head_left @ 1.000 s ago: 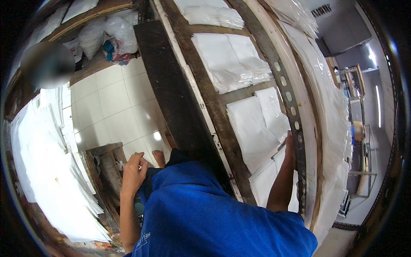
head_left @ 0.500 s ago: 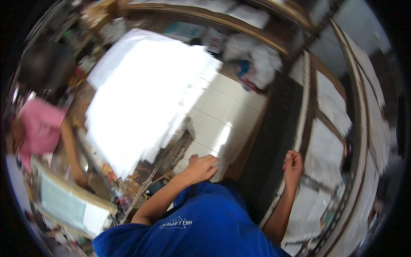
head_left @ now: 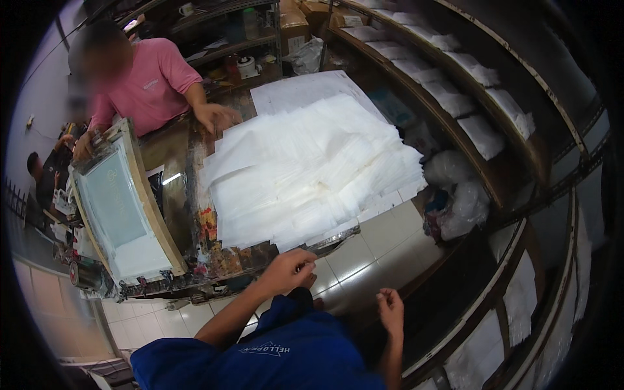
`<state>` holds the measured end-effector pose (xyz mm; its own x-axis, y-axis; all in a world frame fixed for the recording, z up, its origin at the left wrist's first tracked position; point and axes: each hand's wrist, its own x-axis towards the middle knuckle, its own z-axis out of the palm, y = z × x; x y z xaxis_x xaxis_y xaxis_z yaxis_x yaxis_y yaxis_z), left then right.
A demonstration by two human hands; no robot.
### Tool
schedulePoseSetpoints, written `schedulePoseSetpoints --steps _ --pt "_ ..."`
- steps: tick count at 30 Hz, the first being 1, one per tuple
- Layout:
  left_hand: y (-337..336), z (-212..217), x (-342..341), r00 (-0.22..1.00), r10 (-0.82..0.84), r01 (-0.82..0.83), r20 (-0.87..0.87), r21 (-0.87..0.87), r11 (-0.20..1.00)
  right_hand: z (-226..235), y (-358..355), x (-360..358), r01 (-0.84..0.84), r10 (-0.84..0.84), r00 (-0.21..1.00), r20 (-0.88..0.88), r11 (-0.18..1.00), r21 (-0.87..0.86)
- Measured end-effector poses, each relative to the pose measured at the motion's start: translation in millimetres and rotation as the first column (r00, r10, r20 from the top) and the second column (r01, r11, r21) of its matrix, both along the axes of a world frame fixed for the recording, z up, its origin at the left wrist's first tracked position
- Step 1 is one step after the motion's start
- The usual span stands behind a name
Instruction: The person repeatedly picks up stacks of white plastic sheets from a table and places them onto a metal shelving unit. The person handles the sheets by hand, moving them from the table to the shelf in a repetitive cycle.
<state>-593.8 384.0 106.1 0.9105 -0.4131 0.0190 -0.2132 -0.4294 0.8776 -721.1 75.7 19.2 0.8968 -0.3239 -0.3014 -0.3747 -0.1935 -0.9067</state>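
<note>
Many white sheets (head_left: 309, 175) lie heaped on the table (head_left: 207, 226), reaching its near edge. Just beside this edge, the left hand (head_left: 286, 272) is released, its fingers loosely curled. The right hand (head_left: 390, 309), which I see also released, hangs with bent fingers near the rack (head_left: 482, 296).
</note>
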Motion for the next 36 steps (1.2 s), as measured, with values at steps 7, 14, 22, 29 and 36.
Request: schedulePoseSetpoints --steps 7,14,22,29,36 --pt "9 52 116 0.934 0.219 -0.24 0.282 0.042 0.97 -18 -3 -4 0.016 -0.017 1.0 -0.02 0.998 -0.061" --pt "22 -9 318 0.867 0.285 -0.386 0.407 0.189 0.903 -4 -4 -13 0.174 -0.171 0.975 -0.139 0.985 0.011" --pt "31 -65 443 0.911 0.174 -0.403 0.374 0.718 0.568 13 13 -14 0.211 -0.23 0.921 -0.316 0.973 -0.091" --pt "35 -73 466 0.918 0.063 -0.351 0.392 0.726 0.591 0 27 8 0.214 -0.215 0.957 -0.196 0.976 -0.026" --pt "18 2 332 0.755 -0.13 -0.164 0.643 0.376 0.912 30 40 95 0.02 0.013 0.99 -0.143 0.974 0.225"
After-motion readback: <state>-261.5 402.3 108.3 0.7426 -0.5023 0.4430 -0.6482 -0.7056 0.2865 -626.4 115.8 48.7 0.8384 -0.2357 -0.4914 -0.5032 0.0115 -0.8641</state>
